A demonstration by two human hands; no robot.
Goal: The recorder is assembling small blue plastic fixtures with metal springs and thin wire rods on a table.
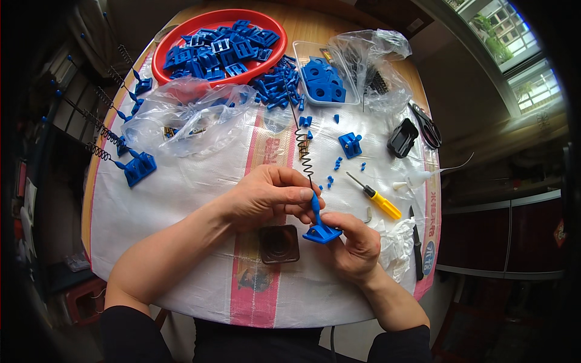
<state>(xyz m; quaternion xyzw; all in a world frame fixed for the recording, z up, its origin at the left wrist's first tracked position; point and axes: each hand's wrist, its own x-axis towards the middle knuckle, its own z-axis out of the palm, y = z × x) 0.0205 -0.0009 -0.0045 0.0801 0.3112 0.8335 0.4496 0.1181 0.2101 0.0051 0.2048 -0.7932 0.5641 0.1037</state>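
Note:
My left hand [275, 196] pinches the blue stem [315, 202] at the foot of a black coiled wire [302, 148], which rises away from me. The stem stands on a flat blue plastic base [322, 233], gripped at its right side between the thumb and fingers of my right hand [357, 245]. Both hands are closed, and some fingertips are hidden behind the piece. A dark square dish [279, 244] lies just below my left hand. Right of the hands are a yellow-handled screwdriver [381, 201], tiny blue bits [338, 162] and a separate blue base [350, 145].
At the back stand a red basin [158, 60] of blue bases, a pile of blue stems [279, 85] and a clear tub [295, 47] with blue plates. Coiled-wire pieces [139, 168] line the left edge. Plastic bags [187, 115], scissors [428, 128] and a knife [416, 242] also lie on the sheet.

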